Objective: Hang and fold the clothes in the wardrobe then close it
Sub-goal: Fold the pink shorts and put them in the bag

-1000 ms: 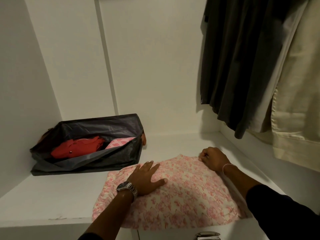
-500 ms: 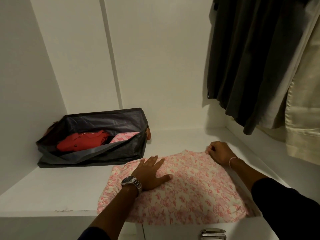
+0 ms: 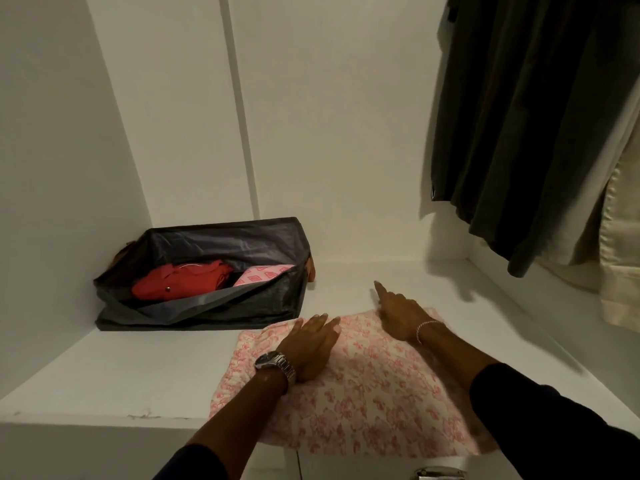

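Folding is the step in hand: the pink floral garment [image 3: 363, 386] lies on the wardrobe shelf [image 3: 114, 372] at its front edge, already doubled into a rough square. The left hand [image 3: 311, 348] presses flat on its left part, fingers straight and together, gripping nothing. The right hand [image 3: 401, 317] rests at the garment's back edge, forefinger stretched out toward the shelf's back, the other fingers loosely bent; it seems to hold no cloth. Toward the back left corner sits a dark storage bag [image 3: 207, 275], open, with a red garment [image 3: 180, 278] inside. Dark hanging clothes [image 3: 519, 116] fill the right side. Next, I judge, comes another fold or smoothing, then moving the garment back.
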